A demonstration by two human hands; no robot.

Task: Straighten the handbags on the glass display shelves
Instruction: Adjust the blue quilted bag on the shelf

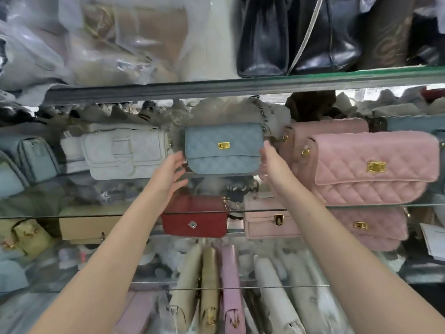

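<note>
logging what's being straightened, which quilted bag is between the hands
The blue quilted bag, flanked by the left hand and right hand; the pink quilted bags stand to its right.

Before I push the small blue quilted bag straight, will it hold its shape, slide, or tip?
It probably holds its shape: the blue bag stands upright, its quilted front flat. It likely slides easily, as the glass shelf looks smooth. Being small, it may tip if pushed high; the left hand and right hand flanking it could steady it.

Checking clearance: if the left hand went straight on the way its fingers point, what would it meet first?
Probably the lower left side of the blue bag; depth from the left hand is unclear.
</note>
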